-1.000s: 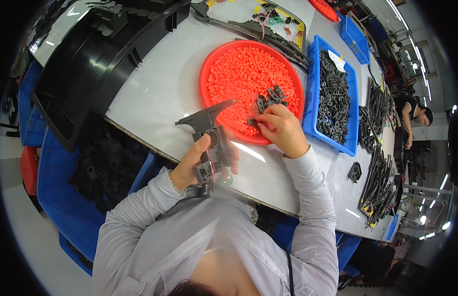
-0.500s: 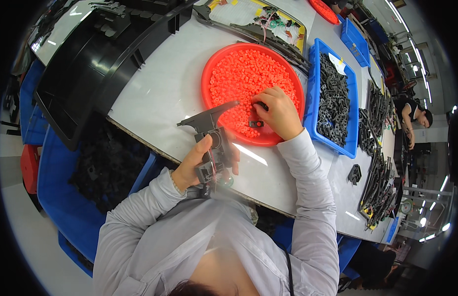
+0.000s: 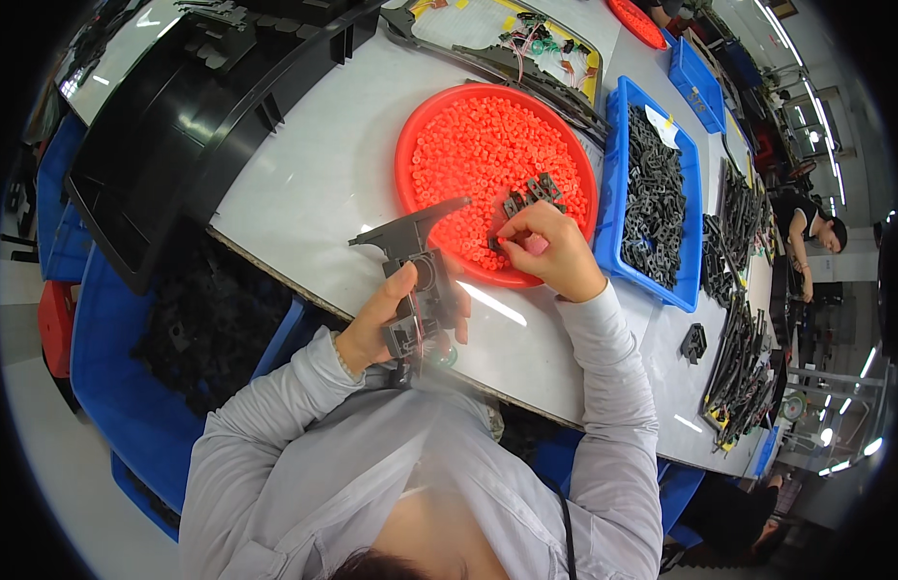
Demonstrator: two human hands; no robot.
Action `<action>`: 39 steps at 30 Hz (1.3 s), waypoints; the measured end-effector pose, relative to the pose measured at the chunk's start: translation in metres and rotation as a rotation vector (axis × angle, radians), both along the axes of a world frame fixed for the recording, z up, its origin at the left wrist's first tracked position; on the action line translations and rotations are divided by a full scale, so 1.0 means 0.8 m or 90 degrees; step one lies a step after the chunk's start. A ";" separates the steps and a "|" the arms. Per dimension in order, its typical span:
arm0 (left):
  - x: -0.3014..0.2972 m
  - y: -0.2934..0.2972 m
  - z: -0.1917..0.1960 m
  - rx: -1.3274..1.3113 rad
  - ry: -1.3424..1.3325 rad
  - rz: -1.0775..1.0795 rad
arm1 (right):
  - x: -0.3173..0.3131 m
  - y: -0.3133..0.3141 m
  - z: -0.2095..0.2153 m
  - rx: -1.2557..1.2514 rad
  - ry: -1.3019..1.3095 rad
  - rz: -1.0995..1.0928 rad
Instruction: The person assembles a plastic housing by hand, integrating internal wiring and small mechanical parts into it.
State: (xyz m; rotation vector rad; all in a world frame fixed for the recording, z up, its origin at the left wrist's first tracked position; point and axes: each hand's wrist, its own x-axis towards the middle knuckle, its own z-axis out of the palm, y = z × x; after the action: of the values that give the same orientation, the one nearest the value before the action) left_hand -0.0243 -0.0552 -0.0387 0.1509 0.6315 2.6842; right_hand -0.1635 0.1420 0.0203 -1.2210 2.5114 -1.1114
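Note:
My left hand (image 3: 379, 314) is wrapped round a dark grey moulded plastic part (image 3: 425, 280), whose curved arm reaches out over the near rim of a round red tray (image 3: 405, 184). Small orange-red plastic pieces (image 3: 478, 145) fill the tray. Over its near right side, my right hand (image 3: 553, 253) has thumb and fingers pinched on a small black plastic piece (image 3: 495, 245), mostly covered by the fingertips. Just beyond that hand, several small black parts (image 3: 534, 193) lie on the orange-red pieces. A greenish clear round thing (image 3: 443, 356) shows below the grey part.
Right of the tray stands a blue bin (image 3: 613, 184) heaped with black parts. A large black plastic housing (image 3: 168, 126) is at the left, above a deep blue crate (image 3: 110, 329). Bundles of dark strips (image 3: 744, 377) lie far right, where a co-worker (image 3: 807, 232) stands.
My right hand has moved a little toward me, uncovering the black parts behind it, and its fingertips have reached the small black piece. The left hand stays put with the grey part.

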 end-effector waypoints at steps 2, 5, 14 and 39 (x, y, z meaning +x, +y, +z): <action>-0.001 0.001 0.000 0.003 0.000 -0.002 | 0.000 0.005 -0.007 -0.002 0.018 0.007; -0.001 0.001 0.000 0.003 0.002 -0.001 | -0.002 0.006 -0.009 -0.001 0.068 0.037; -0.001 0.001 0.001 -0.003 0.005 0.003 | 0.001 0.010 -0.002 0.049 0.066 0.016; -0.002 0.001 0.049 -0.142 0.113 0.119 | 0.059 0.020 0.046 -0.093 0.058 -0.025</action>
State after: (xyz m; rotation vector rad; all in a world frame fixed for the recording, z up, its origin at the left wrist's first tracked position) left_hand -0.0258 -0.0540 0.0006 0.2851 1.0414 2.7710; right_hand -0.1163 0.1582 0.0571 -1.2923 2.5700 -1.2977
